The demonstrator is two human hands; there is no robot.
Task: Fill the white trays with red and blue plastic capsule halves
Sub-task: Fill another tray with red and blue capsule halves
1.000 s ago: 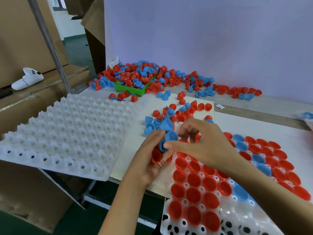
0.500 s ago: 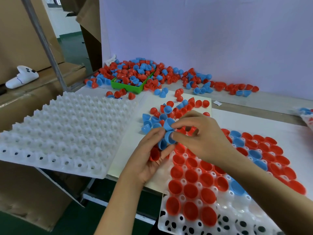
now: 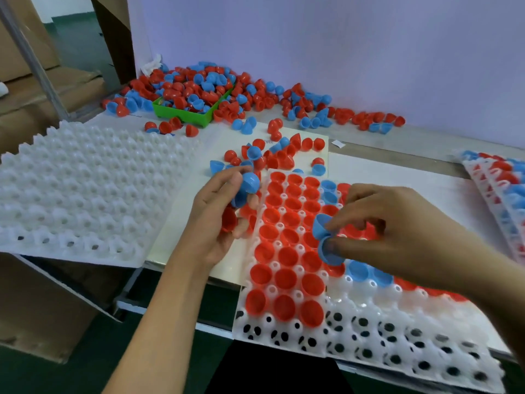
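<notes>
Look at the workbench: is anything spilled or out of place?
Yes. Red and blue capsule halves have spilled out of the overfull green bin and lie scattered along the wall and across the table. The empty white tray overhangs the table's left edge.

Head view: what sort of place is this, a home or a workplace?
Probably a small factory packing bench: stacked brown cardboard boxes, a loose heap of red and blue plastic capsule halves, and white moulded plastic trays being filled.

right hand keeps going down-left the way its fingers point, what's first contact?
Likely the red halves already seated in the tray, directly under the blue halves the right hand pinches; height above them is unclear.
</notes>
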